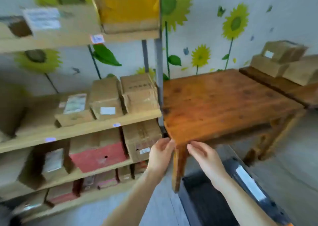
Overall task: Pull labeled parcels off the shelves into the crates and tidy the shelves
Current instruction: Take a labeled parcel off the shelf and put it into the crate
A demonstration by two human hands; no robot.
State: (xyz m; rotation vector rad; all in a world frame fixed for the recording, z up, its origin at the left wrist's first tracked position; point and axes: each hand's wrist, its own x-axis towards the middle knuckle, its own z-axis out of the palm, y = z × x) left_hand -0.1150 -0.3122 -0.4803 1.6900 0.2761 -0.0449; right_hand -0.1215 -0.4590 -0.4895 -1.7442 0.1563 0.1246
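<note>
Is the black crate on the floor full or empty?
Empty in the part shown: the black crate shows only its dark bottom, no parcels. Its near end is cut off.

Just the one view, worn on the head and facing forward and down, so we look from above onto the near corner of the wooden table (223,101) at dead centre, close in. The shelves (80,129) run off to the left and the sunflower wall (292,10) stands ahead; the shelves seem equally near, though blur there makes that hard to judge.
</note>
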